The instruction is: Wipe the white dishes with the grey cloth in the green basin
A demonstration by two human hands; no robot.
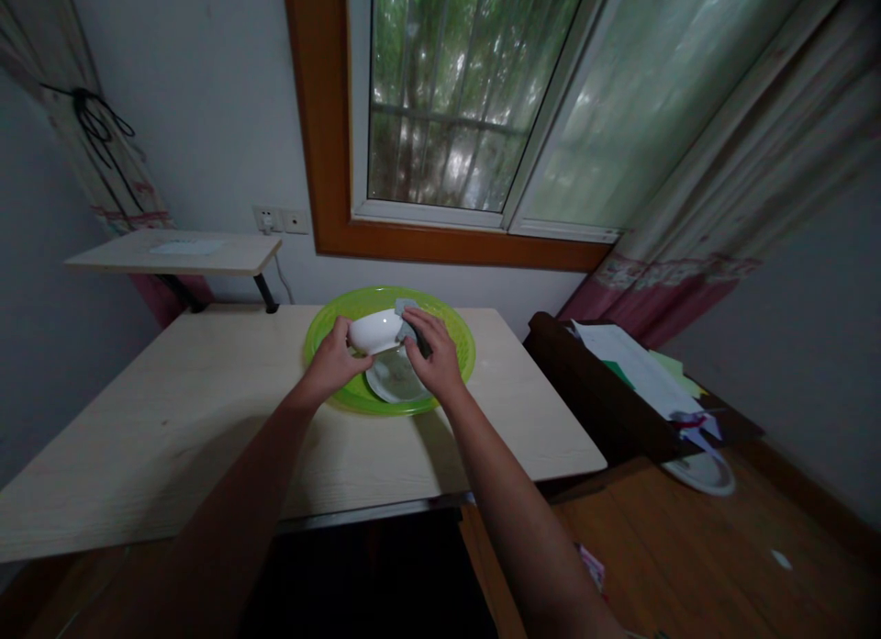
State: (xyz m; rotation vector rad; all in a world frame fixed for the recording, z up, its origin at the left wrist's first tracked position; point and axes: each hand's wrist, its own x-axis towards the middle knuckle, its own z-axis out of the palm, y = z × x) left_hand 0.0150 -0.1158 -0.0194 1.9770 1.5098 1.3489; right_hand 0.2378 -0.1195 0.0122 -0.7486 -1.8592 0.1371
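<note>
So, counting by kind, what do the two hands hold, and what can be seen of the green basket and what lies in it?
White bowl, held: 1
Grey cloth, held: 1
Pale dish, lying in the basket: 1
Green basket: 1
Total: 4

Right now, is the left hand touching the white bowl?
Touching. The head view shows the left hand gripping the white bowl at its left end, with no gap visible between them.
</note>
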